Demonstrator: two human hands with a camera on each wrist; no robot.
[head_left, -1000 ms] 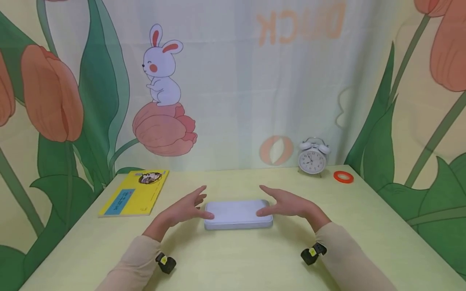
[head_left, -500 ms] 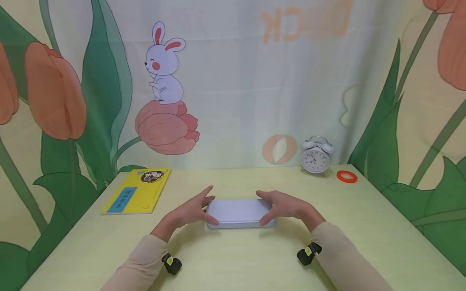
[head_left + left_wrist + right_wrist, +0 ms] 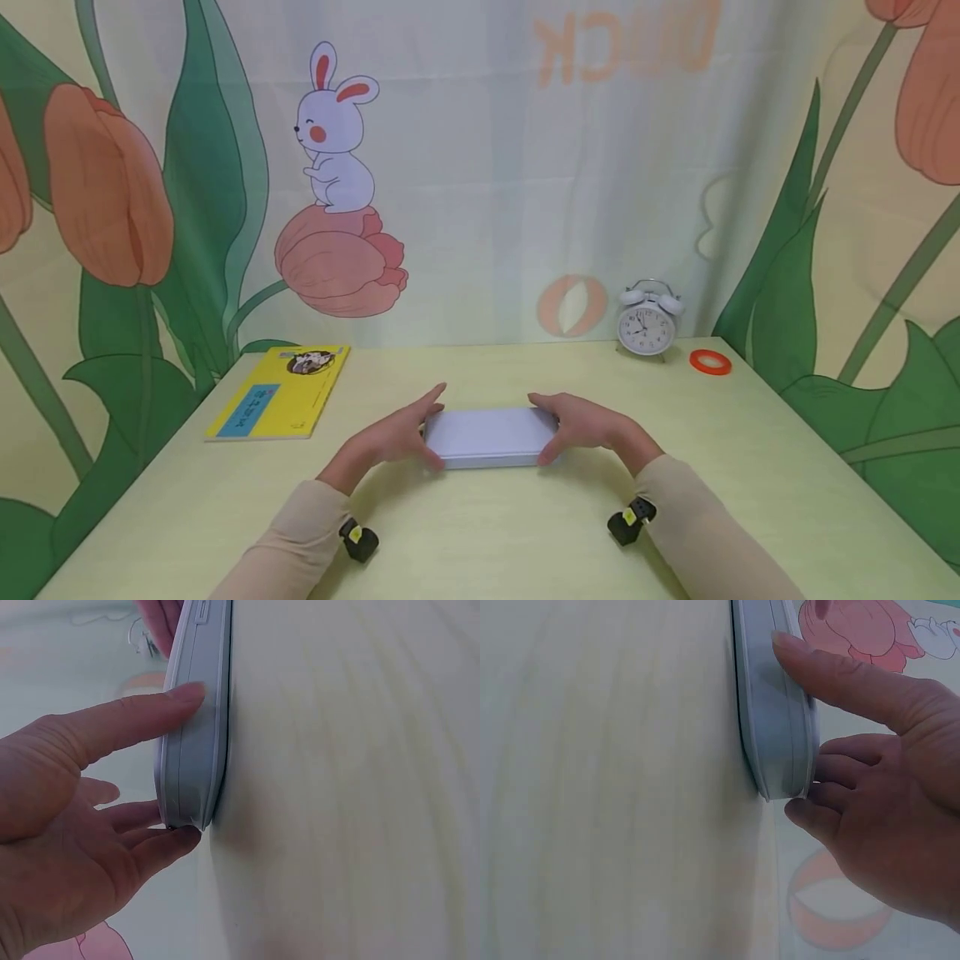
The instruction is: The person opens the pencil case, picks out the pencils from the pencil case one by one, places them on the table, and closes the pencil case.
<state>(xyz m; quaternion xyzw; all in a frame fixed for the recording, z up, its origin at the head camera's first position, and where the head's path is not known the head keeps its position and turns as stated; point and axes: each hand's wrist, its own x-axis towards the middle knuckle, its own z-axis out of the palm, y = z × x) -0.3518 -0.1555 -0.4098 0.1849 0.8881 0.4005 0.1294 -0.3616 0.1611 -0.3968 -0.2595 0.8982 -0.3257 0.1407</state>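
Note:
A flat white rectangular case (image 3: pixel 491 435) lies on the table between the two hands. Its front side shows a seam and a small rectangular tab in the left wrist view. The left hand (image 3: pixel 397 429) grips the case's left end, thumb on the front side (image 3: pixel 184 761) and fingers at the end and behind. At the opposite end, the right hand (image 3: pixel 588 423) holds it likewise, its thumb against the front side (image 3: pixel 776 712) in the right wrist view. Some fingertips are hidden behind the case.
A yellow book (image 3: pixel 281 396) lies at the table's left edge. At the back right stand a white alarm clock (image 3: pixel 647 329) and, beside it, an orange-red ring (image 3: pixel 709 362). A printed curtain (image 3: pixel 465 167) hangs behind the pale table (image 3: pixel 480 533).
Both hands have closed in on the case's ends. The thumbs have come down from over its top to its front side. The case stays in about the same place.

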